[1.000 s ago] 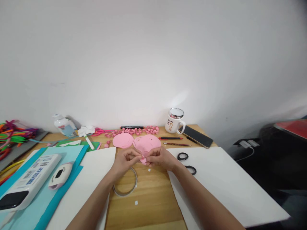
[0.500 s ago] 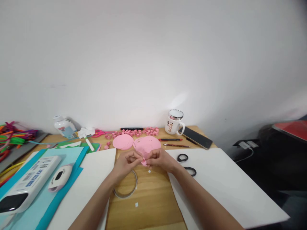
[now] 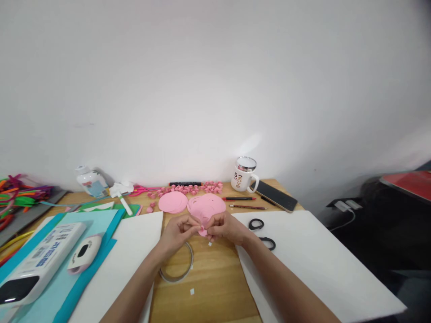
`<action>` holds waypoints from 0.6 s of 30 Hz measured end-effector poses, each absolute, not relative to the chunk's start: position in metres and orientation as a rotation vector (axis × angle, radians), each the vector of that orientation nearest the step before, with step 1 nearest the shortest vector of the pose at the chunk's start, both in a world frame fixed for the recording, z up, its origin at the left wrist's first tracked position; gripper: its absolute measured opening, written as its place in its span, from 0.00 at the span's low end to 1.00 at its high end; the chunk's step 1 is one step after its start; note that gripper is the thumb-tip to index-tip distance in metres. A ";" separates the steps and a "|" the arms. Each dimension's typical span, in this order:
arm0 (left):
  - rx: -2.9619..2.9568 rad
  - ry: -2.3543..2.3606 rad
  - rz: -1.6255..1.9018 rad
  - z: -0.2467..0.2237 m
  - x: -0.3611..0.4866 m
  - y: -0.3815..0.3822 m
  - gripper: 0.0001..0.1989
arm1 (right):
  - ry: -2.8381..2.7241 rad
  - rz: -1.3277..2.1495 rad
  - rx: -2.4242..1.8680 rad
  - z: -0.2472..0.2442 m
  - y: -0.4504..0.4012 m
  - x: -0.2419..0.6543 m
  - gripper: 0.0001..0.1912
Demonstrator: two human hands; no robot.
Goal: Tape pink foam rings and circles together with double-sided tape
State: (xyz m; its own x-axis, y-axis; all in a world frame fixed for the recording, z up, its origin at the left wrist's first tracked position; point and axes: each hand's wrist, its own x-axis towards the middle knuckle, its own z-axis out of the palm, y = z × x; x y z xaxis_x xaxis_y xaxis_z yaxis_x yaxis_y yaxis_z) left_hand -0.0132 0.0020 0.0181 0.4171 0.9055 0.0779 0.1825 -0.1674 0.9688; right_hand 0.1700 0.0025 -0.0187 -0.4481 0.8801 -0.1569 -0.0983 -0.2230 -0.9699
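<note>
Between my fingertips is a small curled piece of pink paper point(image 3: 202, 232), partly covered by them. My left hand point(image 3: 180, 231) pinches it from the left, and my right hand point(image 3: 222, 228) grips it from the right. Just beyond lie overlapping pink paper circles point(image 3: 208, 204), with a second stack of pink circles point(image 3: 173, 202) to their left. Behind these, many little rolled pink paper pieces point(image 3: 191, 189) are heaped in a row. A roll of tape point(image 3: 177, 280) rests on the wood below my left hand.
White sheets point(image 3: 303, 260) flank the wooden table point(image 3: 208, 287). Black scissor handles point(image 3: 267, 242) show beside my right forearm. A mug point(image 3: 243, 177), a phone point(image 3: 278, 197) and pencils point(image 3: 249, 207) stand or lie farther back. At left are a white device point(image 3: 45, 255), blue sheets and a bottle point(image 3: 91, 181).
Both hands stay together on the pink piece, with only a slight shift of the fingers. The whole view has moved a little, so things sit slightly lower.
</note>
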 end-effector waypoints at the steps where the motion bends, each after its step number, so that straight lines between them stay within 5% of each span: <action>1: 1.629 0.975 0.867 0.018 -0.013 0.002 0.11 | -1.320 1.760 -0.986 -0.018 0.002 0.170 0.11; 18: 1.594 0.986 0.860 0.014 -0.014 0.004 0.11 | -1.328 1.731 -0.979 -0.020 0.003 0.170 0.12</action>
